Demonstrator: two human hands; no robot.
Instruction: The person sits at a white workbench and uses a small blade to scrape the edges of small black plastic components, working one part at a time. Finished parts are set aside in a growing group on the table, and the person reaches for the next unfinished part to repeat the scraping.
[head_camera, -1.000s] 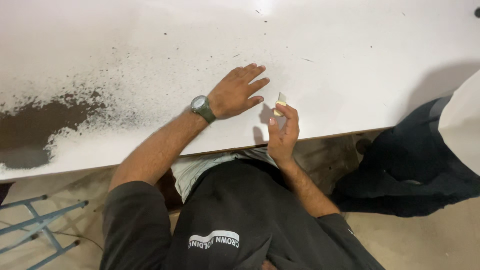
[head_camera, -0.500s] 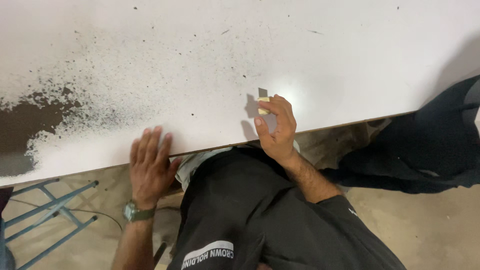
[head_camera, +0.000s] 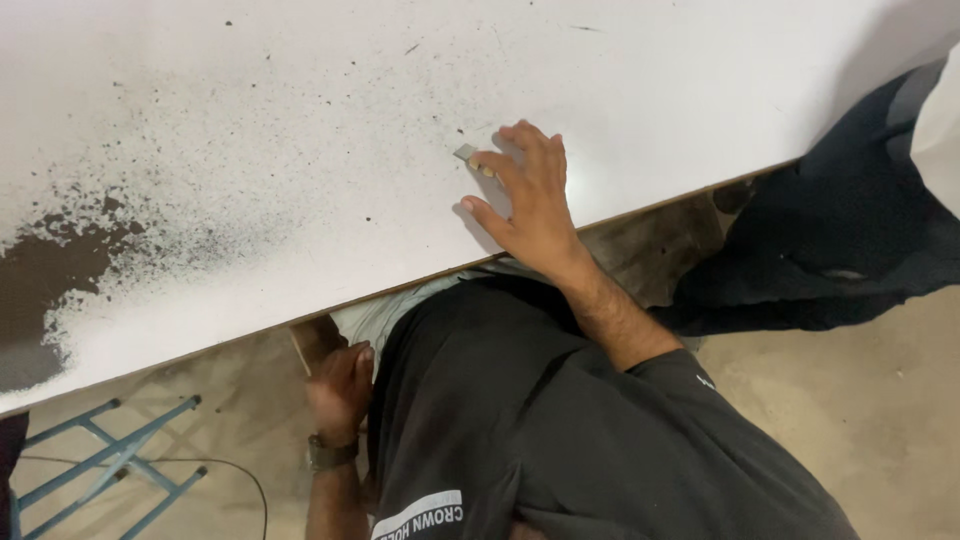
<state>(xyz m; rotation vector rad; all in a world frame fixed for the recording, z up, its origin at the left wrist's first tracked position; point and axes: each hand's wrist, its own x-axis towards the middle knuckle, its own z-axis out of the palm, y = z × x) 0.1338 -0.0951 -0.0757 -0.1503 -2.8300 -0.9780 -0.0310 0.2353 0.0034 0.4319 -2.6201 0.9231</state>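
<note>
Starting left: blue metal frame (head_camera: 120, 455) on the floor, dark bare patch (head_camera: 45, 290) where the white coating on the board (head_camera: 300, 120) is gone, speckles fading out rightward. Left hand (head_camera: 340, 390) sits below the board edge, watch on wrist, fingers curled at the underside; can't tell whether they grip anything. Right hand (head_camera: 530, 200) lies flat on top, fingers spread, pressing a small grey blade (head_camera: 468, 153) against the surface near the edge. Dark cloth (head_camera: 850, 240) far right.
</note>
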